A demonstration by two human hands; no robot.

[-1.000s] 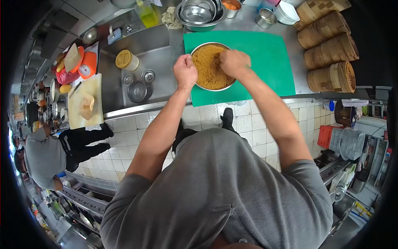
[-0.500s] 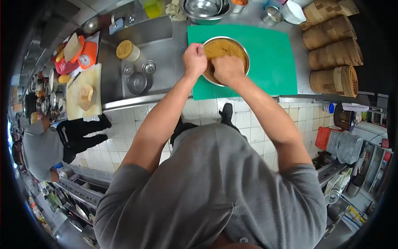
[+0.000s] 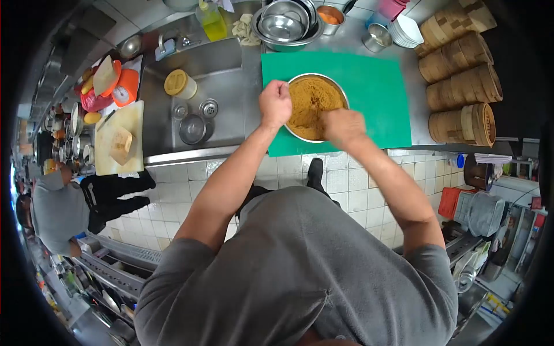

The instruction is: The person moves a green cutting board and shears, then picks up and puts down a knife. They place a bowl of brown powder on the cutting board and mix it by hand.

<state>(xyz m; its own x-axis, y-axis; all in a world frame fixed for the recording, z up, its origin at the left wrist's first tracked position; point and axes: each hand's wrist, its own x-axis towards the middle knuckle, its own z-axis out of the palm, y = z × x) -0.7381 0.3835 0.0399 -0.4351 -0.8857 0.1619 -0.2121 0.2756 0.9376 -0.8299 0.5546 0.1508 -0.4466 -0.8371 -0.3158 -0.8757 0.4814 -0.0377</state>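
A round metal bowl [image 3: 302, 139] stands on a green cutting board [image 3: 378, 98], with a yellow-brown, crumbly powder [image 3: 311, 95] in it. My left hand [image 3: 276, 105] is closed on the bowl's left rim, thumb up. Over the right side of the bowl, my right hand [image 3: 344, 126] is curled, its fingertips at the powder and slightly smeared by motion. Whatever it holds, if anything, is hidden. Darker marks and a small pale spot show in the middle of the powder.
Left of the board is a sink [image 3: 225, 63] with a lidded tub [image 3: 180, 85] and a strainer [image 3: 193, 129]. Stacked metal bowls [image 3: 283, 26] stand behind, bamboo steamers [image 3: 461, 124] at right. A co-worker [image 3: 60, 202] stands at far left near an orange scale [image 3: 124, 89].
My right hand has moved from the middle of the bowl to its right side, uncovering disturbed powder. My left hand stays on the rim. The whole view has shifted slightly.
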